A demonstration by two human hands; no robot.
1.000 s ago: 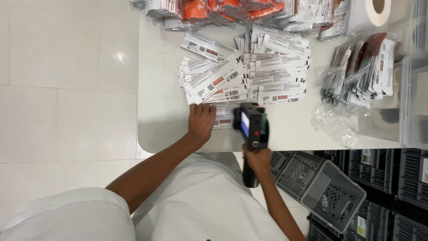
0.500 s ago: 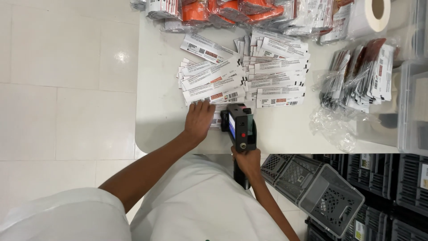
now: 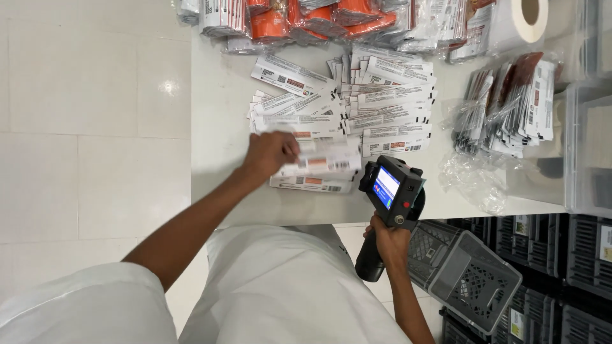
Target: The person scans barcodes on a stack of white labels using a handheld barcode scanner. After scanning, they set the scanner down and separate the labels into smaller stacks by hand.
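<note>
Pouches in clear tub (image 3: 577,153); left hand (image 3: 271,153) on label strip (image 3: 322,162), right hand (image 3: 389,242) gripping handheld printer (image 3: 390,191).

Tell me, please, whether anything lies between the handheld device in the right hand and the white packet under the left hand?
Nothing visible does. The handheld device in the right hand sits just right of the white packet, with only bare table between them. The left hand rests on the packet's left end.

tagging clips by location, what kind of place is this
Probably a packing or labelling station: white table strewn with labelled sachets, right hand holding a handheld printer, crates alongside.
</note>
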